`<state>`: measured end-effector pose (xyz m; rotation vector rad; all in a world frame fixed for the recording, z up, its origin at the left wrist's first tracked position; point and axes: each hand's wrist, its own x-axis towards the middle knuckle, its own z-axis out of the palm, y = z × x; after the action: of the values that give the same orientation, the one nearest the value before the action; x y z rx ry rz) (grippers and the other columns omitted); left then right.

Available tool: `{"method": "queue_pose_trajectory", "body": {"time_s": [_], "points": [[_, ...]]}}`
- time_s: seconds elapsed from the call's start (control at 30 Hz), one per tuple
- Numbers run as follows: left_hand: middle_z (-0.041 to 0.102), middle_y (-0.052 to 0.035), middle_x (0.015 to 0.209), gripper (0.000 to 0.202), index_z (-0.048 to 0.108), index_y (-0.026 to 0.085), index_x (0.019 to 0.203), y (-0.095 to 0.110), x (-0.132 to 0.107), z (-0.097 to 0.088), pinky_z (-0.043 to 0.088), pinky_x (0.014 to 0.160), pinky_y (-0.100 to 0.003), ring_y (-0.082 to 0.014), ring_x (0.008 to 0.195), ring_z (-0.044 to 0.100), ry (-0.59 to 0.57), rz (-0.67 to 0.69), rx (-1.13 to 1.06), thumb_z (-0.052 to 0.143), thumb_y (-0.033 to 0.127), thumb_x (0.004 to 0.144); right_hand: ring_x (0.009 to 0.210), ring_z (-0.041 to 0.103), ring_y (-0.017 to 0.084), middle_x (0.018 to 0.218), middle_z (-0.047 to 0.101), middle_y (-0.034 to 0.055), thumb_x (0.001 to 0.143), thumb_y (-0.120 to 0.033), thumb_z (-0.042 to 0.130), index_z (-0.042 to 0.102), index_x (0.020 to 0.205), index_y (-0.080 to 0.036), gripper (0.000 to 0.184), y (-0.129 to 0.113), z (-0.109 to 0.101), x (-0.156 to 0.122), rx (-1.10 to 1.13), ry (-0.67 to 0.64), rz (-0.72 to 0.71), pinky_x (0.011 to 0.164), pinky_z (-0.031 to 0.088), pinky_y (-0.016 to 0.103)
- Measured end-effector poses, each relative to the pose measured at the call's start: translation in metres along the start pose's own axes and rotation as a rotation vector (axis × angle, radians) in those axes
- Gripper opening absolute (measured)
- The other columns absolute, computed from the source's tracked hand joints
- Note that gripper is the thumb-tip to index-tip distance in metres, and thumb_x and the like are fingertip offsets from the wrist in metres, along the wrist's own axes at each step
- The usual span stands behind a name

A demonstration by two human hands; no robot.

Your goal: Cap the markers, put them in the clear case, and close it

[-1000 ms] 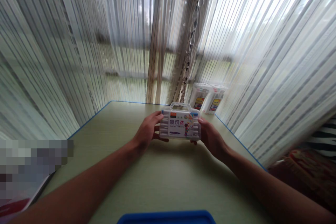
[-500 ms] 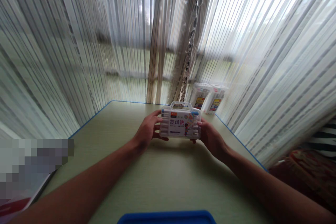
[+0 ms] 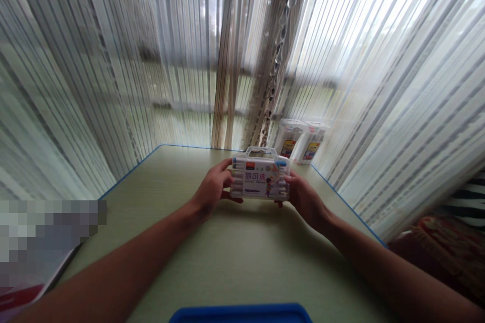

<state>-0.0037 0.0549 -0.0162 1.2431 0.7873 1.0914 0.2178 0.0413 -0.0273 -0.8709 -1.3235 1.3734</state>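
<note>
A clear plastic case of marker pens (image 3: 259, 177) stands upright in front of me, its handle on top and its printed label facing me. Pens show through at both sides of the label. My left hand (image 3: 214, 185) grips the case's left end, fingers wrapped around the edge. On the right end, my right hand (image 3: 306, 196) is closed the same way, with most of its fingers hidden behind the case. A shadow lies on the table just below the case; whether its base touches the tabletop I cannot tell.
Two more clear cases, a nearer one (image 3: 289, 140) and one to its right (image 3: 312, 144), stand at the table's back right. The pale table (image 3: 227, 257) has a blue edge. Striped curtains (image 3: 182, 60) hang behind it. A blue object (image 3: 242, 313) sits at the front; a blurred-out item lies left.
</note>
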Motion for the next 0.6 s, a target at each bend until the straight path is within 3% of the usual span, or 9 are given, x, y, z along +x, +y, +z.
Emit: {"method": "queue_pose_trajectory", "body": {"time_s": [0.33,0.6], "points": [[0.066,-0.007,0.094,0.062,0.055,0.022,0.118,0.0024,-0.0013,0.0041,0.059,0.054,-0.034,-0.0223,0.076,0.066,0.033,-0.017,0.07,0.046,0.008,0.059,0.058,0.057,0.014,0.083,0.065,0.003,0.083,-0.031,0.049,0.056,0.101,-0.02,0.022,0.0024,-0.0023,0.0005,-0.026,-0.001,-0.009,0.048,0.048,0.025],[0.066,-0.0081,0.103,0.053,0.057,0.02,0.117,-0.0003,0.001,0.0033,0.059,0.055,-0.033,-0.0221,0.079,0.067,0.041,-0.005,0.082,0.048,0.01,0.065,0.062,0.059,0.014,0.088,0.065,0.0035,0.081,-0.026,0.056,0.057,0.1,-0.02,0.019,0.0019,-0.0014,-0.0008,-0.065,-0.005,-0.04,0.049,0.049,0.024]]}}
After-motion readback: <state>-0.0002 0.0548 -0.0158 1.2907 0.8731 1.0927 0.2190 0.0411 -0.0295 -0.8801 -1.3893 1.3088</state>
